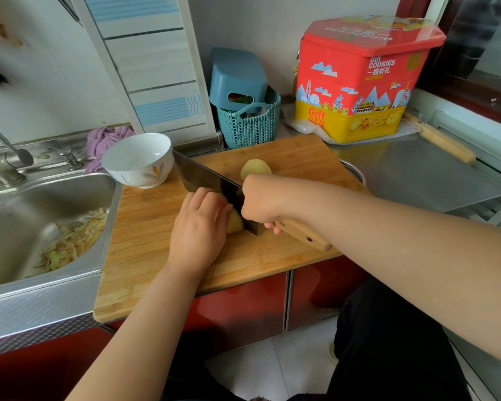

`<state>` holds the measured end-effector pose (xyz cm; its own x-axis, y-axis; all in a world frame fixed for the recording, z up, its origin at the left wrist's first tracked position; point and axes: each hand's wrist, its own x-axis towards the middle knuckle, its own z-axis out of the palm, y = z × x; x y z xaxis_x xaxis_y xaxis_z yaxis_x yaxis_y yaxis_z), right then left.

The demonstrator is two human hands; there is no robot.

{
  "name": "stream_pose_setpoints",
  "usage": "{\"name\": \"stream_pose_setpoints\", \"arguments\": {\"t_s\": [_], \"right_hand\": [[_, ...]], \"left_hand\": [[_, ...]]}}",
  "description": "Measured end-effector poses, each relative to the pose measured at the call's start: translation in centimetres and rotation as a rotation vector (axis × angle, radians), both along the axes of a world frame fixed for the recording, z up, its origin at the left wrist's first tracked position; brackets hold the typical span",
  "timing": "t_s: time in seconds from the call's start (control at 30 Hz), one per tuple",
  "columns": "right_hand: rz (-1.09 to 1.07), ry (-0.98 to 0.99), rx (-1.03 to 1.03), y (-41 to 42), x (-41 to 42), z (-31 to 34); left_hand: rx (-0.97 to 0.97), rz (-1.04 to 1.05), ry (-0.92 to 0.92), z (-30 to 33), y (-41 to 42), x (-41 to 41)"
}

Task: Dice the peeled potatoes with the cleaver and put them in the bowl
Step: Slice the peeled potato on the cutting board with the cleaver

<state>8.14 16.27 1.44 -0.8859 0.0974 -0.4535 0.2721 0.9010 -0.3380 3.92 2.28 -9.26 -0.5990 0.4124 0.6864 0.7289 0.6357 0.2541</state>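
On the wooden cutting board [145,244] lies a peeled potato [235,224], mostly hidden under my left hand [198,224], whose curled fingers hold it down. My right hand [262,201] grips the wooden handle of the cleaver [206,178]; its dark blade stands edge-down against the potato, right beside my left fingers. A second peeled potato [255,167] lies on the board just behind my right hand. The white bowl [138,159] stands at the board's far left corner and looks empty.
A steel sink [26,227] with vegetable peelings lies left of the board, its tap [3,160] behind. Teal baskets [248,123] and a red and yellow cookie tin [359,79] stand at the back. A rolling pin [443,140] lies on the steel counter at right.
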Motion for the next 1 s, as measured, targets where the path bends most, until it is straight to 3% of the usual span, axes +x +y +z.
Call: {"name": "stream_pose_setpoints", "arguments": {"t_s": [0.27, 0.63, 1.0], "right_hand": [[-0.093, 0.032, -0.230, 2.8, -0.4, 0.5], [-0.011, 0.198, -0.114, 1.1, 1.4, 3.5], [-0.009, 0.161, -0.080, 0.2, 2.2, 3.8]], "left_hand": [[-0.004, -0.014, -0.028, 0.2, -0.2, 0.2], [-0.007, -0.004, -0.031, 0.1, -0.2, 0.2], [-0.007, -0.018, -0.029, 0.1, -0.2, 0.2]]}}
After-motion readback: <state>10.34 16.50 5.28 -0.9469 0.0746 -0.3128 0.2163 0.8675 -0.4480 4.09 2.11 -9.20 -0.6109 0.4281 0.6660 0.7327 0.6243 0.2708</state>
